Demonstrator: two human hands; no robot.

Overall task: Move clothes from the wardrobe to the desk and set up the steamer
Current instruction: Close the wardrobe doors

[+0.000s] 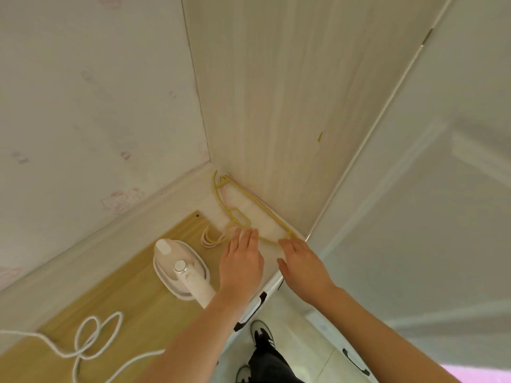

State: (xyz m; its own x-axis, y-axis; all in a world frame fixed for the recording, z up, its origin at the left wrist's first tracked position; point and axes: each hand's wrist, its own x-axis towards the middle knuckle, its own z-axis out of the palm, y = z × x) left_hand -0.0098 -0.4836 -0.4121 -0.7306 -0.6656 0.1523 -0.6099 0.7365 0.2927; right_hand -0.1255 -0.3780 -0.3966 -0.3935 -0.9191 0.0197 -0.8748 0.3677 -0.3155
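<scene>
A white garment [265, 222] lies flat on the desk's far right corner with a yellow hanger [237, 214] on top of it and pink hangers [213, 239] beside it. My left hand [240, 261] lies flat on the garment, fingers straight, just below the yellow hanger. My right hand [301, 264] reaches onto the garment's right edge, its fingertips touching the hanger's end. A white handheld steamer [179, 269] lies on the wooden desk [132, 294] left of my left hand. Its white cord [91, 344] loops across the desk at the lower left.
A wallpapered wall [96, 106] runs along the desk's back. The wardrobe's pale wooden side [276, 106] stands at the right of the desk, with white doors [442, 189] beyond. Black drawer handles [251, 310] show below the desk edge. My shoes [262, 333] stand on the tiled floor.
</scene>
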